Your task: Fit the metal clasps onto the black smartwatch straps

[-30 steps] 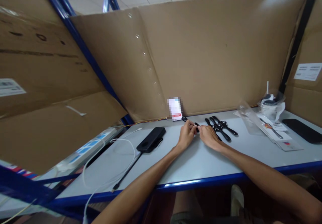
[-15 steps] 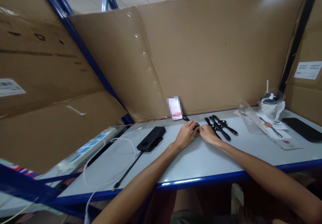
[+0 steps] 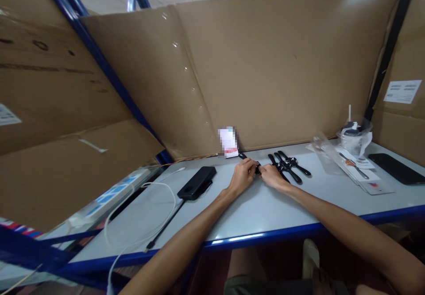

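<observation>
Head | left hand, right hand fingers still clamped on black strap | unmoved

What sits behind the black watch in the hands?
A small white card stands at the cardboard wall just behind the black watch. The left hand and right hand cover most of it.
</observation>
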Motion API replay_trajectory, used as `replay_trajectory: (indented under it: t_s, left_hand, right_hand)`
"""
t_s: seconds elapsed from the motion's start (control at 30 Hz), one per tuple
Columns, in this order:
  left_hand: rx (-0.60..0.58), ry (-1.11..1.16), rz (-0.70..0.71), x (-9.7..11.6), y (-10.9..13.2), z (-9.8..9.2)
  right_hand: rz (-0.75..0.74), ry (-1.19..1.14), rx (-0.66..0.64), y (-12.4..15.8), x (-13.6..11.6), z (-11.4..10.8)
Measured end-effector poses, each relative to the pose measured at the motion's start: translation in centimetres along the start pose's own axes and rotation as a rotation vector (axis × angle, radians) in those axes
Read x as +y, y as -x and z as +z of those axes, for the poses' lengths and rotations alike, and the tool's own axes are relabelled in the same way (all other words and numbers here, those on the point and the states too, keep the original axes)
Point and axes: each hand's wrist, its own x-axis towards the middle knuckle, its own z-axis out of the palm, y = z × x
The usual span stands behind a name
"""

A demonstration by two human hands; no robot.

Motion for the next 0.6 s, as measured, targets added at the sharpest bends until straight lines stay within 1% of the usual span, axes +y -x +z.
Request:
replay_trajectory:
  t_s: [0.1,0.27,0.4,0.6]
  left_hand:
    - [0.003,0.009,-0.006,0.12,-0.02,0.18]
    - [0.047,0.044,-0.108,-0.39,-0.09,0.43]
    - [0.033,-0.01,-0.063,-0.31,-0.12,0.19]
    - [0.003,0.025,-0.017,0.13,0.0,0.19]
  right_hand:
    - [-0.01,0.02,-0.007,0.11,-0.12,-0.13]
    - [0.007,0.015,-0.003,0.23,-0.23,-0.24]
    - [0.01,0.027,-0.006,0.21,-0.28,-0.24]
    - [-0.012,0.065,-0.013,0.32,-0.49,-0.43]
